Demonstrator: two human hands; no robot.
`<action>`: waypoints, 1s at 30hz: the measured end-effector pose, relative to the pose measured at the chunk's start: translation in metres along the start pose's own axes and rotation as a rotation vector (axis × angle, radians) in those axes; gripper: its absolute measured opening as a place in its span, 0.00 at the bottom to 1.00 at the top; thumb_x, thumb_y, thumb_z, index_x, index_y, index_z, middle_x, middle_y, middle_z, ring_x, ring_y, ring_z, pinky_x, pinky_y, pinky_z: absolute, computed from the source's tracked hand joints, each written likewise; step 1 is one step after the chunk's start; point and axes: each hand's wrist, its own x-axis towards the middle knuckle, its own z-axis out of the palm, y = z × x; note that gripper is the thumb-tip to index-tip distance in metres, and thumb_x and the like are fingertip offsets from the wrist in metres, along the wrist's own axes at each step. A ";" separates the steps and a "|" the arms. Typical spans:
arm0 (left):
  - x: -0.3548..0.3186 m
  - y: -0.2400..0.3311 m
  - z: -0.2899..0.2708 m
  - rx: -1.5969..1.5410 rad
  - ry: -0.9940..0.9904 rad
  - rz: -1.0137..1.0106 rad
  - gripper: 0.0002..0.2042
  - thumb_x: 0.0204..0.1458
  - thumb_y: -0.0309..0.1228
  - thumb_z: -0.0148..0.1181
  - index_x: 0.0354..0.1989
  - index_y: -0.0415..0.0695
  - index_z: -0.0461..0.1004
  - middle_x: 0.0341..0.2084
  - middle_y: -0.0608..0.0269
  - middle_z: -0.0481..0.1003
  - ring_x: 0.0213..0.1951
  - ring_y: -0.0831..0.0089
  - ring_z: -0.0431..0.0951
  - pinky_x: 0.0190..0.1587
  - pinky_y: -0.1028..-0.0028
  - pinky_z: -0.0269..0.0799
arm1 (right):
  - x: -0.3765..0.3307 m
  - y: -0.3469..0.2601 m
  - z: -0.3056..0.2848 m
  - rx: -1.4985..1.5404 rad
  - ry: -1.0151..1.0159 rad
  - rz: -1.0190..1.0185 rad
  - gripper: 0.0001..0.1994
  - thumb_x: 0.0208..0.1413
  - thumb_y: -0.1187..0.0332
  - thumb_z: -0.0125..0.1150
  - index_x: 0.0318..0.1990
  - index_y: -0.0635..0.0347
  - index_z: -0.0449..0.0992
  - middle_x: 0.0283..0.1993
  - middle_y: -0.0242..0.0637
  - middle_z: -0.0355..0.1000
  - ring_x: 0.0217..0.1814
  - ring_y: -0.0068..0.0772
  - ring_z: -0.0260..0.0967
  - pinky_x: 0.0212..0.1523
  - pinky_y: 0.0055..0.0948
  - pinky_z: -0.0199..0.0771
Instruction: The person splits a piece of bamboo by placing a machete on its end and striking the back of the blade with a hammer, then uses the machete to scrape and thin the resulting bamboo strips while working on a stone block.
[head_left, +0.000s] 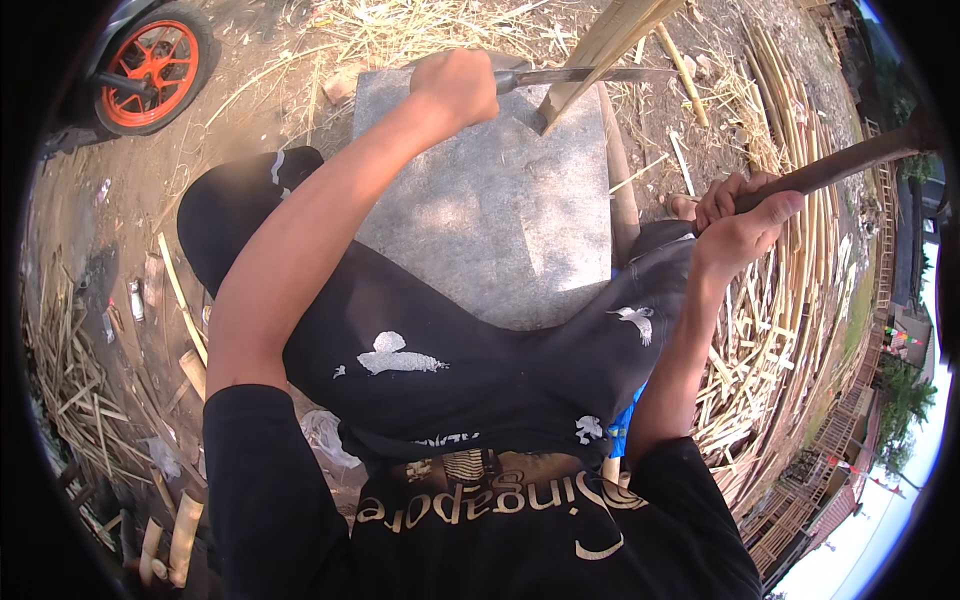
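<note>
Straw-strewn ground, grey stone block (490, 210) underfoot; left hand (458, 85) fisted round knife (580, 75), right hand (745, 215) round stick (840, 165).

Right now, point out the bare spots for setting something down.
The grey slab is bare from the knees up to the blade, which the left hand holds where the bamboo stands. Crowded: split bamboo strips beside the right hand, scraps on the other side.

Bare slab top (490, 210) between hands; bamboo piles (790, 330) crowd right.
</note>
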 end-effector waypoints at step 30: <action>0.006 -0.011 0.014 0.060 0.025 0.010 0.08 0.39 0.26 0.59 0.26 0.36 0.80 0.23 0.45 0.80 0.29 0.50 0.84 0.35 0.59 0.81 | -0.038 0.140 -0.014 -0.540 -0.252 0.597 0.31 0.69 0.40 0.38 0.18 0.52 0.55 0.13 0.21 0.51 0.09 0.19 0.46 0.10 0.22 0.41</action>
